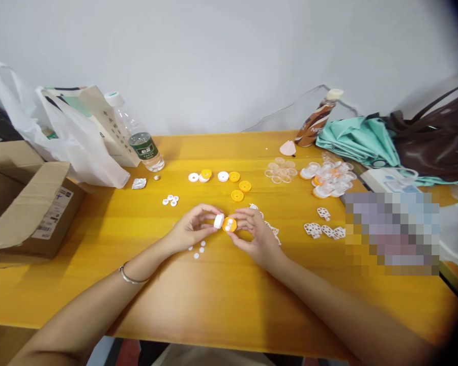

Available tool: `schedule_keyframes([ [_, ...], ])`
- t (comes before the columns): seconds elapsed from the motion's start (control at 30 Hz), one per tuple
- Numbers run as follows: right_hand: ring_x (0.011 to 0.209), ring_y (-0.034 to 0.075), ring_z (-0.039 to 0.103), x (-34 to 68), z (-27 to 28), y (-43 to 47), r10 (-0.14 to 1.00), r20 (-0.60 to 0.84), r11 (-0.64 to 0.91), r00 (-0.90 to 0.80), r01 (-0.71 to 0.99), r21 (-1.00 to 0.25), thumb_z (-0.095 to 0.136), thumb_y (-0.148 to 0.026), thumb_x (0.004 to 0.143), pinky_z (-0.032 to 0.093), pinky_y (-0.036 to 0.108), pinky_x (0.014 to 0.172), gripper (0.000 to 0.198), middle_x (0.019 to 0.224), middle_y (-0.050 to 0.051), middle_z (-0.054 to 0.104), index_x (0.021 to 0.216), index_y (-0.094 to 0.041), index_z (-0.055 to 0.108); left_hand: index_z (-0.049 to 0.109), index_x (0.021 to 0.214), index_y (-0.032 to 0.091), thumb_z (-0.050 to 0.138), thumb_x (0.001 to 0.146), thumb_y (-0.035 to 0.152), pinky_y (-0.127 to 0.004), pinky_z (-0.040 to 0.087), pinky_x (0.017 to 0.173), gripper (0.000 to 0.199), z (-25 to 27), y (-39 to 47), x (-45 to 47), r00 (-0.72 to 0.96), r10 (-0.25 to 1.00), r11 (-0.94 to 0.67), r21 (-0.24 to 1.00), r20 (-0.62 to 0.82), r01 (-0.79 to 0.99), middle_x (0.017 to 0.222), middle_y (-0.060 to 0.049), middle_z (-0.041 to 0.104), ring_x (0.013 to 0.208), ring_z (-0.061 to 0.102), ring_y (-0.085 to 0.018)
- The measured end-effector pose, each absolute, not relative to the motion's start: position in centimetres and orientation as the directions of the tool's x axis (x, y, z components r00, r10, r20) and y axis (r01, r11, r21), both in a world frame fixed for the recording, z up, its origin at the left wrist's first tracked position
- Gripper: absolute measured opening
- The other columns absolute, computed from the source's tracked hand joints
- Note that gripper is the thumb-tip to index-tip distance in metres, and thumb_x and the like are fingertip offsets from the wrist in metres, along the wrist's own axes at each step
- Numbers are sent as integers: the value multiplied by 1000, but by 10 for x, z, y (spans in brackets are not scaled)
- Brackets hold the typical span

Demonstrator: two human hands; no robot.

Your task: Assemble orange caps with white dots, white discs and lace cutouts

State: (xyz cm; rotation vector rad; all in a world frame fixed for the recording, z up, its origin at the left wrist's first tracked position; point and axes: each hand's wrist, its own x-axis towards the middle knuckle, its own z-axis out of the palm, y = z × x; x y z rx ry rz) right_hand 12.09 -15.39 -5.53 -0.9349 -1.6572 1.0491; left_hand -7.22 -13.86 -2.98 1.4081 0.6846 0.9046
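My left hand [194,226] pinches a small round white plastic part [219,220] between thumb and fingers, over the middle of the table. Close beside it, my right hand [260,238] grips a round orange plastic part [234,225] with small white pieces on its face. The two parts are side by side; whether they touch I cannot tell. Several tiny white discs [196,255] lie below my left hand. White openwork pieces [274,233] lie partly hidden behind my right hand. Beyond the hands are orange discs [237,195] and white discs [223,176].
Small white parts [170,200] lie left. Clear round pieces [280,171], a heap of clear cases [328,179] and more openwork pieces [313,230] lie right. A cardboard box [26,213], plastic bag [87,152], water bottle [145,147], brown bottle [315,122] and green umbrella [356,140] stand around.
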Motion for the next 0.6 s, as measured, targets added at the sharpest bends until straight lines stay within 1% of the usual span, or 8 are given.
schedule_keyframes([
  [0.13,81,16,61,122,-56,-154,904,306,363,-299,158,-918,60,-18,73,52,37,77,41,102,8,58,107,-23,37,50,106,18,56,81,13,-32,46,88,26,-32,-141,-72,524,840,-149,988,142,-28,113,-9,51,106,53,-18],
  [0.23,85,16,61,122,-57,-155,900,292,358,-322,170,-918,60,-17,74,52,38,79,41,104,9,57,107,-23,37,51,108,17,52,83,14,-33,47,88,25,-32,-143,-73,540,818,-294,951,196,100,114,-11,50,107,51,-19],
  [0.3,88,17,61,123,-58,-154,897,283,353,-340,164,-921,60,-16,74,52,38,80,41,104,9,57,108,-23,37,53,110,17,51,83,14,-33,46,88,26,-31,-144,-73,564,784,-423,887,258,183,113,-12,52,107,51,-18],
  [0.4,88,17,61,122,-58,-154,887,280,348,-367,130,-929,60,-17,74,52,37,80,43,104,8,57,109,-24,35,52,113,18,49,84,11,-33,44,91,31,-27,-147,-72,610,719,-590,757,333,281,113,-11,54,108,51,-18],
  [0.5,86,16,62,121,-58,-155,885,274,327,-376,83,-941,60,-18,74,52,36,79,43,101,6,58,108,-24,34,50,118,18,46,85,10,-32,43,93,34,-25,-149,-73,655,670,-675,652,348,344,116,-12,53,110,51,-17],
  [0.6,84,15,62,121,-56,-154,890,243,276,-385,31,-961,62,-20,74,52,36,78,45,98,6,59,109,-25,34,49,121,20,44,86,11,-32,44,92,36,-24,-149,-74,684,642,-713,600,348,364,117,-12,53,109,52,-17],
])
